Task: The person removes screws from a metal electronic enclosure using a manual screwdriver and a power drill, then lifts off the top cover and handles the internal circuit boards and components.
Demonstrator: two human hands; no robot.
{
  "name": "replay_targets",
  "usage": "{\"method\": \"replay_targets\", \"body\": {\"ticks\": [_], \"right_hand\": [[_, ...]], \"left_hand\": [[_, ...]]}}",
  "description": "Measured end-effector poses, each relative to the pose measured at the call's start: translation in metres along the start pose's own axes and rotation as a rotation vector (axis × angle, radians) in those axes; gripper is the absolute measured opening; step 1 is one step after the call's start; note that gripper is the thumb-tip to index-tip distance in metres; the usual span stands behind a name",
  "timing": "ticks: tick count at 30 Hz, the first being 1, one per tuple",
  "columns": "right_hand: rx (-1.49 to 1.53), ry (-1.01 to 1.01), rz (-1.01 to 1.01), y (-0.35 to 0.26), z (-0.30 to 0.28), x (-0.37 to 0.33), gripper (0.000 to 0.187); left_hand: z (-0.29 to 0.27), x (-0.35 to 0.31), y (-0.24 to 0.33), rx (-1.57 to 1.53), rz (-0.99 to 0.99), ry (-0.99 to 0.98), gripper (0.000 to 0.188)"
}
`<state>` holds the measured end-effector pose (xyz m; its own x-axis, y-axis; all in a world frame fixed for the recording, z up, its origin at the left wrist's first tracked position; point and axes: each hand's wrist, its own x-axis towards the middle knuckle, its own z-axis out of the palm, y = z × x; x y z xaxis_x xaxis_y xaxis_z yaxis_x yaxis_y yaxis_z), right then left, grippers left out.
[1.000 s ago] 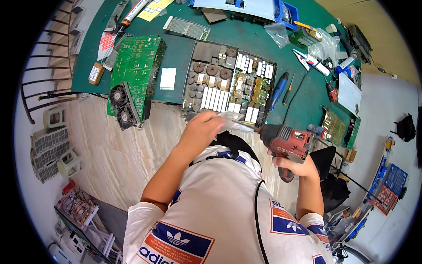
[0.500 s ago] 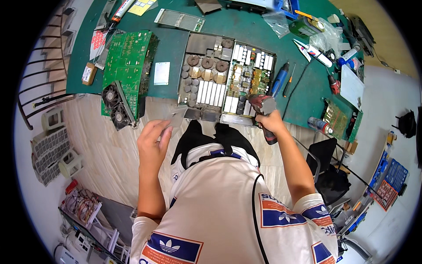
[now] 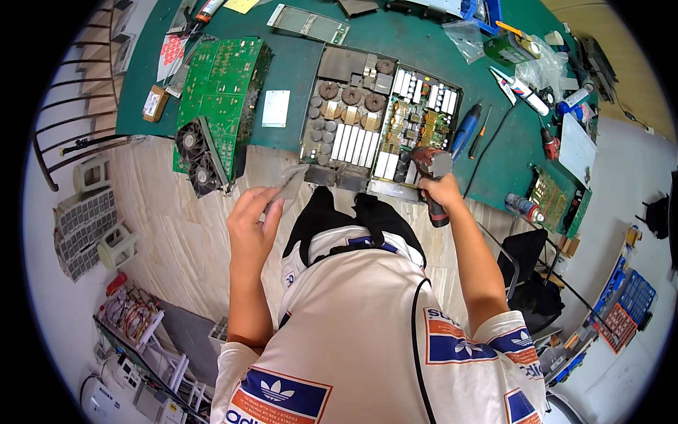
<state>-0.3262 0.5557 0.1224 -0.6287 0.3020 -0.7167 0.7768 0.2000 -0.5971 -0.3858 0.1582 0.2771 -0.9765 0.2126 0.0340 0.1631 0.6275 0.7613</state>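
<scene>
My right hand (image 3: 441,192) is closed around the handle of a red and black cordless drill (image 3: 432,162). The drill's body lies over the front right corner of an open metal chassis (image 3: 346,106) full of capacitors, coils and white blocks. In my left hand (image 3: 253,220) a thin greyish flat piece (image 3: 291,184) is pinched between thumb and fingers; whether it is plastic or metal I cannot tell. Its tip reaches toward the chassis's front left corner. Left of the chassis, a pale rectangular plate (image 3: 276,109) lies flat on the green table (image 3: 282,63).
A large green circuit board (image 3: 219,99) with black fans (image 3: 194,159) overhangs the table's front edge at left. Right of the chassis lie a blue pen-shaped tool (image 3: 466,132) and a screwdriver (image 3: 479,132). A spray can (image 3: 524,207) is farther right, near a black chair (image 3: 521,258).
The view has shifted, so the table and chassis sit slightly further right and higher. Both hands keep their grips, the drill still over the chassis's front right corner.
</scene>
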Motion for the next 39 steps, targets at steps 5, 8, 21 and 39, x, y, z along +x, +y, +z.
{"method": "replay_targets", "body": {"ticks": [5,8,21,39], "right_hand": [[-0.031,0.018,-0.01,0.002,0.001,0.002,0.016],[-0.05,0.012,-0.009,-0.005,0.001,-0.002,0.016],[-0.125,0.03,0.003,-0.006,0.001,0.0,0.016],[-0.377,-0.041,-0.117,-0.03,-0.004,0.017,0.024]], "left_hand": [[-0.001,0.0,0.0,0.007,-0.003,0.005,0.019],[-0.002,0.0,-0.001,0.019,-0.006,0.003,0.019],[-0.003,0.0,-0.001,0.014,-0.047,0.017,0.018],[0.002,0.003,0.0,-0.038,-0.016,0.029,0.019]]}}
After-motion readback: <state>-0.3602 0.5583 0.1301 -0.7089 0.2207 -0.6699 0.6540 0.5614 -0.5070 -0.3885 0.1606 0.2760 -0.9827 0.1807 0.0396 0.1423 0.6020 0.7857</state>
